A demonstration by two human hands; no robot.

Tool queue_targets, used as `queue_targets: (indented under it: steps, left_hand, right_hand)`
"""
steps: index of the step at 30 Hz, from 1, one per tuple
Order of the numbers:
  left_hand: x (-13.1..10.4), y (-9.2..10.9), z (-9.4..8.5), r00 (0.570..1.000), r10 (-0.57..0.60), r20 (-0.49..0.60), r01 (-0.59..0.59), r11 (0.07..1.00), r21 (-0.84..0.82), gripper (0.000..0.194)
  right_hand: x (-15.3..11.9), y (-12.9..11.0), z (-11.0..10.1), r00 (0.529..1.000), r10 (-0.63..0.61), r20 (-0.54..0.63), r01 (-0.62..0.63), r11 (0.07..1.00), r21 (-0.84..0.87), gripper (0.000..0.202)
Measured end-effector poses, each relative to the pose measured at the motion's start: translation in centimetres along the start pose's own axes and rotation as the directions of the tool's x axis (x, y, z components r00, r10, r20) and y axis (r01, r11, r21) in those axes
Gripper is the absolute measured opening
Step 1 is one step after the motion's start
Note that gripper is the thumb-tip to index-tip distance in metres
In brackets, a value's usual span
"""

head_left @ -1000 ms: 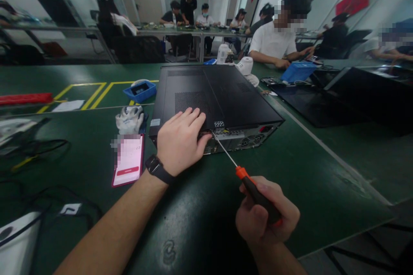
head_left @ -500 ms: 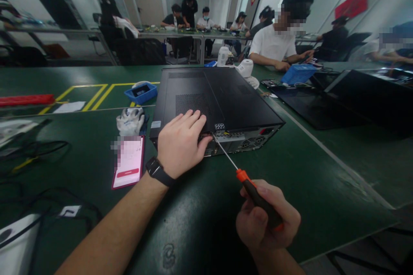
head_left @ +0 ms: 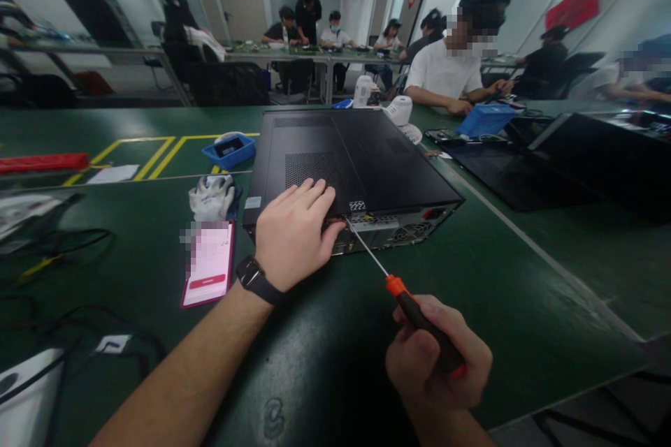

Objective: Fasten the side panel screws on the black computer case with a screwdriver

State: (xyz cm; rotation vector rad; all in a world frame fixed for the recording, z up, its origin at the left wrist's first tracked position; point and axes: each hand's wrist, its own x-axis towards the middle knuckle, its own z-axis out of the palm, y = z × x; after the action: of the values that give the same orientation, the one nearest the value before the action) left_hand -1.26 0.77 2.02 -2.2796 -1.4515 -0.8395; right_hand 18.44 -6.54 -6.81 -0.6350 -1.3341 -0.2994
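Note:
A black desktop computer case (head_left: 388,154) lies flat on the green table, its rear panel with a fan grille (head_left: 412,232) facing me. My left hand (head_left: 298,234) rests on the near edge of its top, fingers stretched out flat and thumb down over the rear edge. In my right hand (head_left: 440,353) is a screwdriver (head_left: 398,288) with an orange and dark handle, the fingers wrapped round it. The slim shaft points up and left, its tip at the rear panel beside my left thumb. What the tip touches is too small to make out.
Left of the case are a phone (head_left: 208,269), crumpled gloves (head_left: 212,197) and a blue tray (head_left: 229,151). Black cables (head_left: 73,241) spread over the left side. Dark panels (head_left: 503,171) lie at right, where a co-worker (head_left: 445,73) sits behind a blue box (head_left: 485,120).
My right hand and the screwdriver handle have shifted very slightly right and down. The tip stays at the rear panel, and my left hand has hardly moved.

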Motion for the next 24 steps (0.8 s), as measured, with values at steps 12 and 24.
queue_targets:
  steps: [12, 24]
  left_hand:
    - [0.0, 0.0, -0.1, 1.0, -0.009, 0.021, 0.009, 1.0, -0.001, 0.046]
    - [0.0, 0.1, -0.2, 0.999, -0.016, 0.031, 0.016, 1.0, 0.002, 0.046]
  right_hand:
    - [-0.1, 0.2, -1.0, 0.999, 0.016, 0.04, -0.013, 0.998, -0.068, 0.036]
    - [-0.3, -0.2, -1.3, 0.999, 0.025, 0.049, -0.02, 0.996, -0.091, 0.039]
